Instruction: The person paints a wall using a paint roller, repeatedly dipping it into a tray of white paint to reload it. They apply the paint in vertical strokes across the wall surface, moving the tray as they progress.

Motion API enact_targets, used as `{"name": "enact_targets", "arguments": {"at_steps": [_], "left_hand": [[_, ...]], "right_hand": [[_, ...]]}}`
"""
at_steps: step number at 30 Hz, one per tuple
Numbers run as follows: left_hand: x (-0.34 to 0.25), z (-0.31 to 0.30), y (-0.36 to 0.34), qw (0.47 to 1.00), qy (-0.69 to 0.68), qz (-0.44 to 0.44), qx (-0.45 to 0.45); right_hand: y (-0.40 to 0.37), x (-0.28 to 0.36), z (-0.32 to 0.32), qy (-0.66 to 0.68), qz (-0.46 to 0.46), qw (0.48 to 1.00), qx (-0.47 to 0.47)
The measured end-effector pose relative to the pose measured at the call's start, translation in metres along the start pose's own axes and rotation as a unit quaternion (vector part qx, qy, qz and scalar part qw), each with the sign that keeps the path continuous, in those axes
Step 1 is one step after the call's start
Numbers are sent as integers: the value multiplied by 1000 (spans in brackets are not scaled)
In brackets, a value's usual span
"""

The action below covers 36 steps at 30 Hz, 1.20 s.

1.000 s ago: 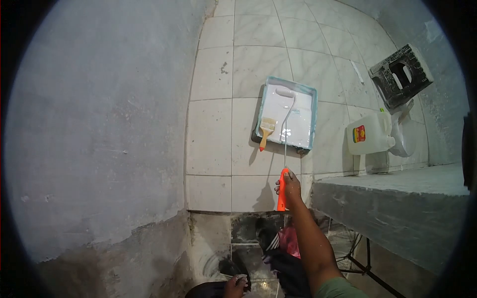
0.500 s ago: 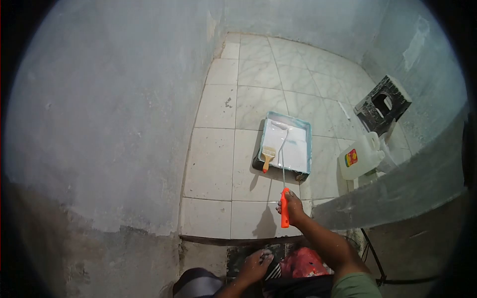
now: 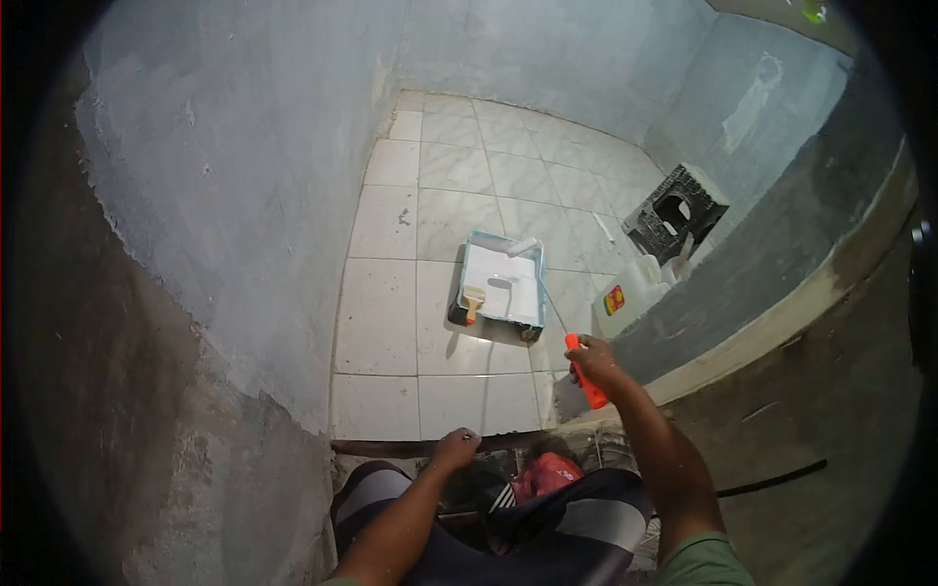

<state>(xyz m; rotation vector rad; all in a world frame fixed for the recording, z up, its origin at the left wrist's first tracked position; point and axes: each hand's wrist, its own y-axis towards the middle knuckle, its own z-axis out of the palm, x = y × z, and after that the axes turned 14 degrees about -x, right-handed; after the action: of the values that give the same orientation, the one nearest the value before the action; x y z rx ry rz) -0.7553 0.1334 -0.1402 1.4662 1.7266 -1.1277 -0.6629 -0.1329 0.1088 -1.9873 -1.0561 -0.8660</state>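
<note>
My right hand [image 3: 598,363] is closed around the orange handle of a paint roller [image 3: 589,383]. Its thin metal rod runs up to the white roller head [image 3: 525,246], which is at the far right corner of the blue-rimmed paint tray [image 3: 465,256]. White paint [image 3: 518,272] covers much of the tray's inside. A paintbrush [image 3: 473,304] with a wooden handle lies across the tray's near left edge, its bristles inward. Low in the view, my left hand [image 3: 457,449] is curled near my knee, away from the tray; whatever its fingers hold, if anything, is hidden.
Pale tiles [image 3: 376,337] cover the floor between grey-painted walls [image 3: 283,195]. Right of the tray stand a plastic jerrycan [image 3: 630,291] and a black, speckled block [image 3: 650,220] with a hole. A low curved wall [image 3: 703,322] borders the right side. A red bag [image 3: 547,477] is near my feet.
The roller head has moved from the tray's upper middle to its far right corner, its handle now slanting right. My left hand has risen from beside my shoe. The camera view has shifted.
</note>
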Motion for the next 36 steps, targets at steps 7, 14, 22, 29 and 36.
{"name": "enact_targets", "arguments": {"at_steps": [7,14,22,29,36], "left_hand": [[18,10,0,998,67,9,4],[22,-7,-4,994,84,45,56],[18,-3,-7,995,76,25,63],[8,-4,-7,993,88,43,60],[6,1,-5,992,96,44,76]], "right_hand": [[2,-54,21,-206,-166,960,-93],[-1,-62,22,-298,-222,922,-105],[2,-64,30,-269,-202,934,-119],[22,-83,29,-286,-224,927,-95],[22,-86,24,-283,-244,922,-104]]}}
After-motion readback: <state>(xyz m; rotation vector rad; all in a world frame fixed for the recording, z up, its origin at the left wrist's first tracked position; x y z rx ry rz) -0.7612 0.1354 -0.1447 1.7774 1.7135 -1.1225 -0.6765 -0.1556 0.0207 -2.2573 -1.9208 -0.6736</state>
